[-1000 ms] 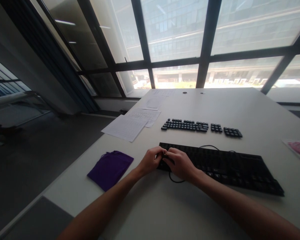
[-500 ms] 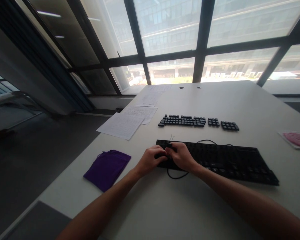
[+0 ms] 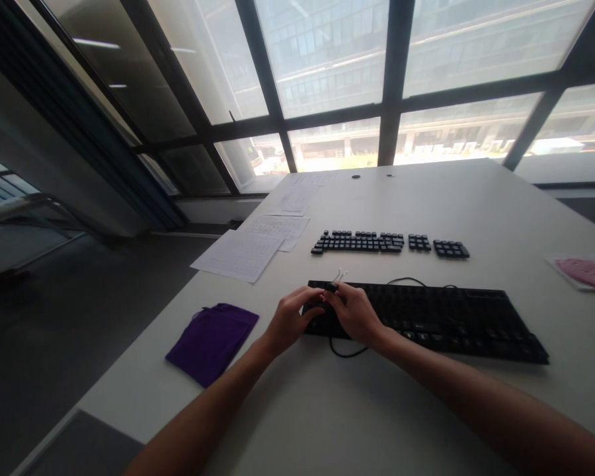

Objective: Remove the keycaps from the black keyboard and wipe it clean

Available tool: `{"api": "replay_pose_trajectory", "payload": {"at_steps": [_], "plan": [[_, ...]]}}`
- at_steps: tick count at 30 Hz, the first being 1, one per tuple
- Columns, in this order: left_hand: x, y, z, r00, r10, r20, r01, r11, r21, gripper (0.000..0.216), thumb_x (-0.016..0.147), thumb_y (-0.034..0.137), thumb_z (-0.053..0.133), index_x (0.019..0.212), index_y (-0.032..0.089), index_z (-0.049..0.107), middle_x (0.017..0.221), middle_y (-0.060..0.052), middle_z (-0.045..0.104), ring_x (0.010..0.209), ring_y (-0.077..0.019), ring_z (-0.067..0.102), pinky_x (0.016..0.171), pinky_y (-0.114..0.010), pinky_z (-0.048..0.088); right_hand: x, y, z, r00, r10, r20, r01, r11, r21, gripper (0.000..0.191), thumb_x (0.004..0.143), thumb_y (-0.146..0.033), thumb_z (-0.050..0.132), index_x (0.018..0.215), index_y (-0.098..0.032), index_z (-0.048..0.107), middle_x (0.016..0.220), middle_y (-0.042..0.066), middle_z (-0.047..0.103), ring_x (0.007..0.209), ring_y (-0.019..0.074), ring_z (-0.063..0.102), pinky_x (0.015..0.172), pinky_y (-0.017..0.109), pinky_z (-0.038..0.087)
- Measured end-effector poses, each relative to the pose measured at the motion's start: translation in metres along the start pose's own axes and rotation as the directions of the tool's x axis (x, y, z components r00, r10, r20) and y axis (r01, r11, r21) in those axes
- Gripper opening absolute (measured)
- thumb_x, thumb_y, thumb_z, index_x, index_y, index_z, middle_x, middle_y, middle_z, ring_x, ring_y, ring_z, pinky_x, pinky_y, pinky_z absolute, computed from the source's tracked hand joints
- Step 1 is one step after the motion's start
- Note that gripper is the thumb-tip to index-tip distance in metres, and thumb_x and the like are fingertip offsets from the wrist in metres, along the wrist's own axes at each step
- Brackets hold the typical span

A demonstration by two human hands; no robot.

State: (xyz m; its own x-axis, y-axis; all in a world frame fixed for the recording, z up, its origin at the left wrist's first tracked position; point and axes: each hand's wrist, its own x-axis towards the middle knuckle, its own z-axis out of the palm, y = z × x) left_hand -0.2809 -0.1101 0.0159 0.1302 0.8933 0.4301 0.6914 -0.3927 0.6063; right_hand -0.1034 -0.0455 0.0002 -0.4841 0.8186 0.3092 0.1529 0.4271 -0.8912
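Observation:
A black keyboard [image 3: 441, 317] lies across the white desk, and both hands are over its left end. Between the fingertips of my right hand [image 3: 356, 313] is a small keycap puller, its two thin wire prongs [image 3: 340, 275] pointing up and away from me. My left hand [image 3: 292, 316] meets the right one, fingers and thumb curled together against the puller's black body; whatever else they pinch is too small and dark to make out. Behind the keyboard, loose black keycaps [image 3: 361, 242] stand in rows, with two smaller keycap blocks to their right.
A purple drawstring pouch [image 3: 212, 344] lies left of my left forearm. Paper sheets [image 3: 240, 254] run along the desk's left edge. A pink item [image 3: 588, 272] rests on something white at the right. The keyboard's cable [image 3: 347, 354] loops out in front.
Both hands stay together at the keyboard's left end, and the puller's wire prongs show more clearly above the fingers. The view has shifted slightly.

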Motion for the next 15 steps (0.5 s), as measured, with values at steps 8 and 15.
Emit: {"api": "replay_pose_trajectory", "payload": {"at_steps": [8,15], "plan": [[0.0002,0.0034,0.0025,0.999,0.005,-0.037,-0.007,0.999,-0.045,0.025,0.086,0.017,0.068,0.111,0.022,0.065,0.101,-0.004,0.066,0.086,-0.0161,0.065,0.082,-0.030,0.054,0.0033,0.0024,-0.0028,0.999,-0.028,0.040,0.024,0.995,0.097,0.022,0.096,-0.031,0.052,0.086,-0.019,0.068,0.080,0.003,0.072,0.075,0.0190,0.066,0.068,0.026,0.047],[-0.0001,-0.0032,0.0050,0.998,-0.060,-0.031,0.058,0.997,-0.051,0.024,0.085,0.015,0.069,0.108,0.021,0.065,0.096,-0.003,0.070,0.085,-0.0169,0.066,0.081,-0.030,0.055,0.0007,0.0022,-0.0024,0.993,-0.105,0.054,0.106,0.994,-0.013,0.023,0.095,-0.029,0.053,0.080,-0.019,0.067,0.072,0.001,0.069,0.065,0.0159,0.060,0.063,0.025,0.041]]}}
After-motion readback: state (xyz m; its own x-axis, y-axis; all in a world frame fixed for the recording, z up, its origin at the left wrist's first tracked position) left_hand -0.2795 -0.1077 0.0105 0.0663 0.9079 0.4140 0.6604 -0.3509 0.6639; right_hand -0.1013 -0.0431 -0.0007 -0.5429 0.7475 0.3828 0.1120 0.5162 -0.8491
